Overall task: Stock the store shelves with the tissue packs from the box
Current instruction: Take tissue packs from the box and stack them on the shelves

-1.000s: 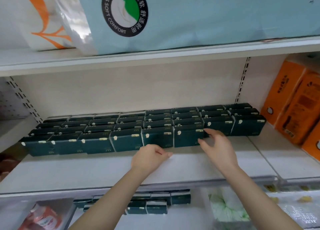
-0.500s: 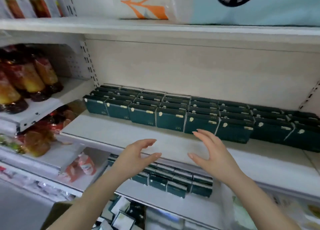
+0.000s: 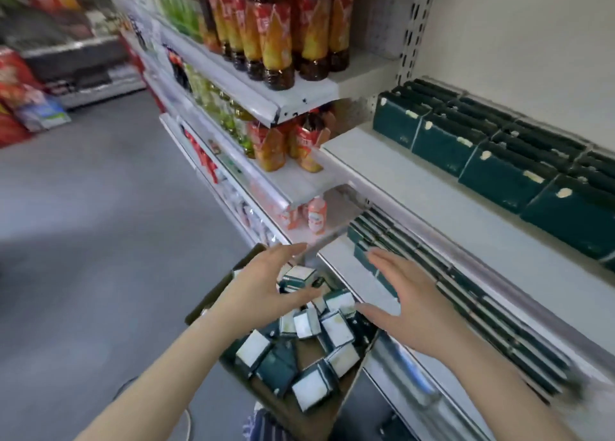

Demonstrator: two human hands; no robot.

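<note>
- Dark green tissue packs (image 3: 309, 347) lie jumbled in a brown cardboard box (image 3: 209, 301) on the floor below the shelving.
- Left hand (image 3: 266, 286) and right hand (image 3: 404, 304) hover above them, fingers spread, gripping nothing.
- Stocked packs (image 3: 499, 164) stand in rows on the white shelf (image 3: 399, 181) to the right.

Big bottles (image 3: 276, 31): red and orange labels, dark at the bottom, standing close together in rows up high on my left.
Lower bottles (image 3: 271, 144): the same red and orange kind, one level down.
Green bottles (image 3: 229, 114): just past those, too blurry for me to say more.
Little pink bottles (image 3: 316, 216): lower still, side by side.
Floor (image 3: 83, 224): grey and smooth.
Red bags (image 3: 13, 101): piled at the far left, blurry.
Striped cloth (image 3: 263, 424): blue and white, right below me.
</note>
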